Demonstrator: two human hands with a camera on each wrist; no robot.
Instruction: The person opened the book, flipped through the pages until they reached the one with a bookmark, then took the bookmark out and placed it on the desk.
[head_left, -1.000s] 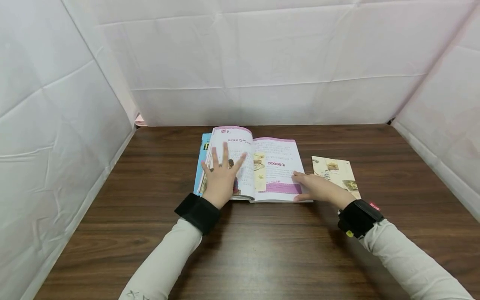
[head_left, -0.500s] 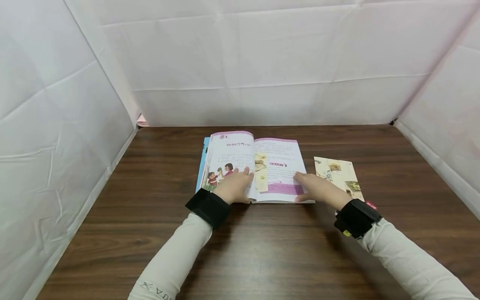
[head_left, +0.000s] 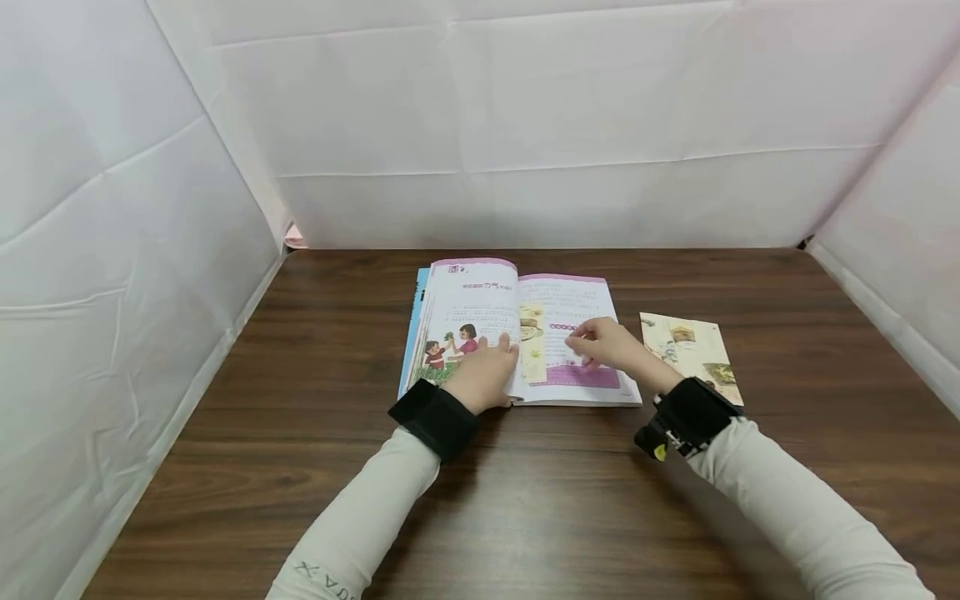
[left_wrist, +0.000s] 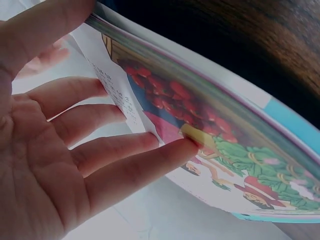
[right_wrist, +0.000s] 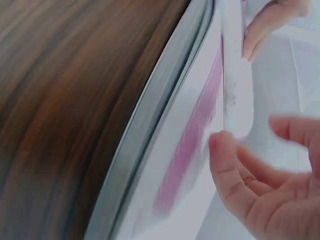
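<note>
Both your hands are on the open book.
Your left hand (head_left: pixel 480 377) lies flat, fingers straight, pressing the left page of the book (head_left: pixel 517 333) at mid-table (head_left: pixel 225 467). Your right hand (head_left: pixel 611 348) hovers over the right page, fingers loosely curled, gripping nothing. A card (head_left: pixel 693 354) lies just right.

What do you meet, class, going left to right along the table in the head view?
Left hand → bookmark in the book's gutter → right hand → loose card.
</note>
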